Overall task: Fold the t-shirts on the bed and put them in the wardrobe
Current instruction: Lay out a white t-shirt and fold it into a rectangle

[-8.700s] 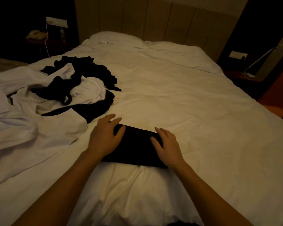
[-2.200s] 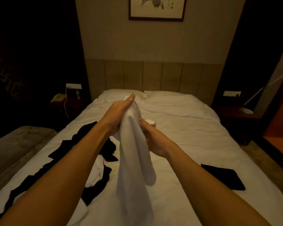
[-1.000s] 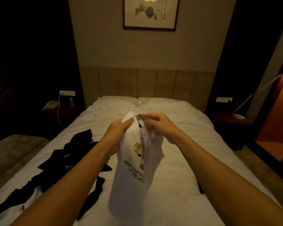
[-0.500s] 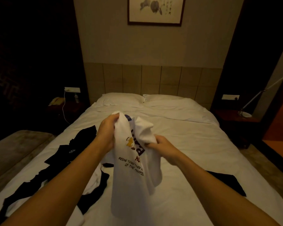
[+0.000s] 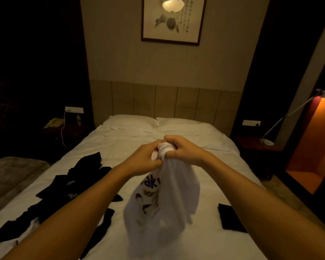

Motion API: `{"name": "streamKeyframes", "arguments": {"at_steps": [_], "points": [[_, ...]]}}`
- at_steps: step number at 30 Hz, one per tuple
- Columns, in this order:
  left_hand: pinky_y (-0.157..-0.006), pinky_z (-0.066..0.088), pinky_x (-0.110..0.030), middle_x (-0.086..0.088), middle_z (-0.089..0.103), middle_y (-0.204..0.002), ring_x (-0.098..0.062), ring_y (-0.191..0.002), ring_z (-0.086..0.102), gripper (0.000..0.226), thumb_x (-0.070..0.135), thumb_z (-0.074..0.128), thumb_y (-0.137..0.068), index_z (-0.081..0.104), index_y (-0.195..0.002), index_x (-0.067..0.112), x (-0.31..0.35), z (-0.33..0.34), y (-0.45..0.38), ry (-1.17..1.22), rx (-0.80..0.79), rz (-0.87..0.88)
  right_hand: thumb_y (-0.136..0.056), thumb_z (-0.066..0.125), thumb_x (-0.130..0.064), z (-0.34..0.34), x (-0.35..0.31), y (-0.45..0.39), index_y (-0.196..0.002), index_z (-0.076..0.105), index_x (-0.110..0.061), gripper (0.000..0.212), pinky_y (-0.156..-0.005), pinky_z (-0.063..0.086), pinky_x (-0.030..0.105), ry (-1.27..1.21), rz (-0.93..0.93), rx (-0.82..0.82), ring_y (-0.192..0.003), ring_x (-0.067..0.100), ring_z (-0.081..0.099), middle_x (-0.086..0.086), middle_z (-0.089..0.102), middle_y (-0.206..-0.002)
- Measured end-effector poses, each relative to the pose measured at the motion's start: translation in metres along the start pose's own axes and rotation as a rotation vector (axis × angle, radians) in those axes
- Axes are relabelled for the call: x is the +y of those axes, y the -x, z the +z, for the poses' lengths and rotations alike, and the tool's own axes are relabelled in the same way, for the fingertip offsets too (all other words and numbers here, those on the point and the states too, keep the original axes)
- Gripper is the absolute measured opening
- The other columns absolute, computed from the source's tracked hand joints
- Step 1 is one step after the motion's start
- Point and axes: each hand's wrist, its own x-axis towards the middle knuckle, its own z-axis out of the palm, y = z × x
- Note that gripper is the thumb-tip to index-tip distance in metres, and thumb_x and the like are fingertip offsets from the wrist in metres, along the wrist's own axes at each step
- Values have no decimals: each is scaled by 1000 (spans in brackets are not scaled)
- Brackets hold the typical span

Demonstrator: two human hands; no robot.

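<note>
I see my left hand (image 5: 143,162) and right hand (image 5: 184,151) both clenched on the bunched white t-shirt (image 5: 163,196). It hangs above the bed (image 5: 204,246).

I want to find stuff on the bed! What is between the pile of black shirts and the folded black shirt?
In the head view, the hanging white printed t-shirt and bare white bedsheet lie between the pile of black shirts and the folded black shirt.

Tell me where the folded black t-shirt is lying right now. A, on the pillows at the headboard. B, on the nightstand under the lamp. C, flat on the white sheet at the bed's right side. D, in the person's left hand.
C: the folded black t-shirt lies flat on the white bed sheet by the right forearm, apart from both hands.
</note>
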Motion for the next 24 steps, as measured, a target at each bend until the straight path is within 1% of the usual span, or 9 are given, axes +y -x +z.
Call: {"name": "streamKeyframes", "arguments": {"at_steps": [2, 4, 9, 10, 12, 14, 18, 21, 24], "points": [[-82, 56, -48, -5, 68, -100, -22, -92, 65, 27, 22, 67, -83, 65, -111, 21, 9, -4, -3, 80, -76, -25, -82, 68, -10, -14, -2, 11, -93, 60, -10, 13, -71, 46, 28, 7, 26, 33, -77, 8, 53, 5, 59, -87], [-74, 53, -47, -8, 67, -84, -25, -78, 63, 10, 28, 68, -87, 70, -93, 20, 18, -7, -2, -13, -55, -38, -83, 67, -13, -30, -10, 20, -89, 59, -14, 11, -69, 45, 29, 67, 26, 51, -77, 9, 52, 2, 58, -86], [-63, 48, -35, 1, 64, -66, -13, -62, 57, 28, 43, 69, -88, 72, -73, 19, 26, -10, 10, -56, 1, -114, -83, 67, -17, -60, -41, 44, -80, 54, -27, 17, -65, 40, 21, 274, 15, 119, -76, 8, 53, -8, 56, -82], [-63, 48, -33, 1, 64, -66, -14, -63, 58, 32, 47, 69, -87, 72, -70, 20, 26, -12, 13, -120, 52, -123, -85, 67, -18, -65, -42, 51, -80, 54, -28, 17, -65, 41, 21, 275, 38, 171, -76, 8, 53, -8, 57, -82], [-61, 43, -28, 1, 62, -75, -17, -72, 56, 34, 53, 68, -85, 68, -65, 25, 29, -20, 17, -298, 273, -121, -86, 68, -18, -74, -42, 66, -82, 56, -22, 13, -67, 43, 25, 226, 83, 304, -75, 9, 54, -4, 58, -82], [-63, 38, -25, 1, 56, -86, -15, -81, 52, 26, 49, 68, -86, 64, -69, 29, 45, -32, 21, -230, 366, -82, -85, 70, -18, -81, -45, 79, -84, 58, -16, 12, -66, 45, 29, 199, 117, 412, -72, 8, 53, -3, 59, -80], [-58, 37, -16, 5, 59, -80, -9, -73, 56, 18, 36, 63, -94, 61, -79, 26, 85, -54, 33, -73, 218, -13, -82, 75, -22, -90, -66, 96, -84, 59, -19, 16, -66, 46, 30, 293, 192, 561, -73, 10, 56, -6, 59, -78], [-65, 46, -21, 4, 62, -92, -11, -85, 61, 5, 25, 60, -96, 63, -92, 24, 106, -79, 51, -54, 218, 52, -80, 77, -25, -94, -90, 111, -85, 61, -18, 18, -68, 50, 37, 395, 233, 687, -76, 16, 59, -4, 60, -79], [-69, 50, -25, 3, 64, -96, -12, -90, 63, 7, 19, 61, -95, 66, -101, 20, 131, -105, 67, 13, 266, 106, -83, 75, -24, -100, -123, 125, -92, 61, -12, 20, -75, 53, 46, 433, 231, 757, -82, 23, 61, 3, 63, -87]]}}
